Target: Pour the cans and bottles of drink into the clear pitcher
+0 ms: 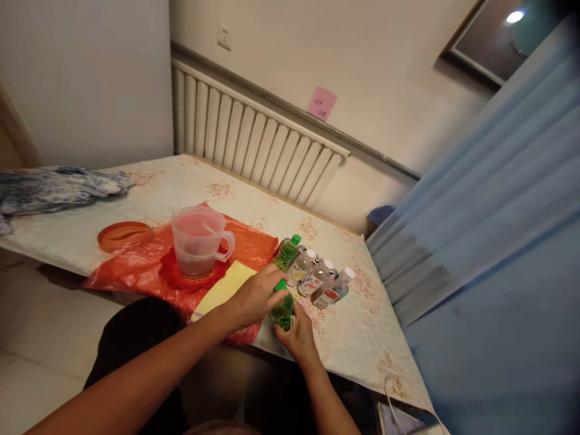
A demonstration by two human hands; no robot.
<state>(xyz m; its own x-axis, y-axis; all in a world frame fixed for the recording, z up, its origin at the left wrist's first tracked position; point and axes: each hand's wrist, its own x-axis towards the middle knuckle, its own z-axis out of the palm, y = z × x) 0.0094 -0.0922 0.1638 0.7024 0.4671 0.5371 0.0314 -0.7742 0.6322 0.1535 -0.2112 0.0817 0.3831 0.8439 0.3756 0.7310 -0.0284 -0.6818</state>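
Note:
A green plastic bottle [281,309] stands upright near the table's front edge. My right hand [299,338] is wrapped round its lower body. At its top, my left hand [256,296] has fingers and thumb closed about the green cap [281,284]. Just beyond stands a second green bottle [286,254] with its cap on. Beside that one are several clear bottles with white caps, among them one with a red label [333,293]. Left of my hands lies a folded yellow cloth [222,290].
A clear plastic jug [197,241] rests on a red scalloped dish [170,273] over a red plastic sheet [251,238]. An orange lid [122,235] lies farther left, near patterned fabric [63,188]. A radiator [254,133] runs behind the table; a blue curtain [489,211] hangs right.

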